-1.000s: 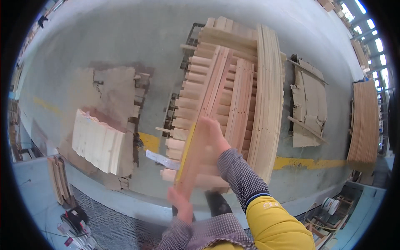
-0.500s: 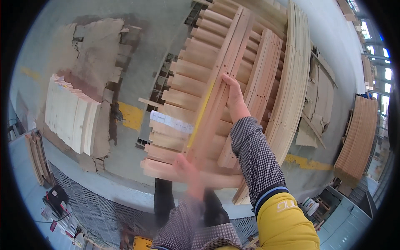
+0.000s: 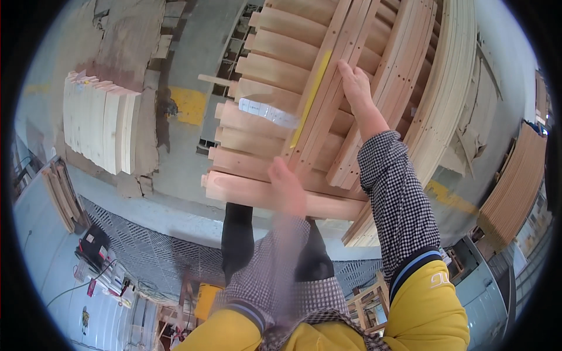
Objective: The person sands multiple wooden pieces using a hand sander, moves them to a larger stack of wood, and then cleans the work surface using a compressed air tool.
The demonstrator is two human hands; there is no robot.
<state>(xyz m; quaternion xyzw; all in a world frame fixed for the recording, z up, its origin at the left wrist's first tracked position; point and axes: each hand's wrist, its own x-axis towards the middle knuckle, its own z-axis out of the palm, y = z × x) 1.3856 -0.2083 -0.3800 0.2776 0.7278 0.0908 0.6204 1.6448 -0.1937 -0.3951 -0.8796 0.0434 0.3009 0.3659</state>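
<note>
My right hand (image 3: 358,89) is at the right edge of a long wooden strip with drilled holes (image 3: 332,88), its thumb on the top face and the other fingers partly hidden. Blurred by motion, my left hand (image 3: 288,182) is at the near end of that strip; its grip cannot be made out. A narrow yellow band (image 3: 310,99) runs lengthwise along the strip. Underneath lies a row of rounded wooden slats (image 3: 275,64) set crosswise, with a pale printed paper (image 3: 266,112) on one of them. The nearest slat (image 3: 246,190) passes below my left hand.
More drilled strips (image 3: 389,88) and a stack of long pale boards (image 3: 451,82) lie to the right. Short pale boards (image 3: 102,126) stand stacked on cardboard at the left. A tall brown stack (image 3: 515,175) is at far right. Metal mesh flooring (image 3: 158,228) lies by my legs.
The view has shifted, so the boards sit higher and further right. My right hand remains at the strip's edge. My left hand stays near the strip's near end, still blurred.
</note>
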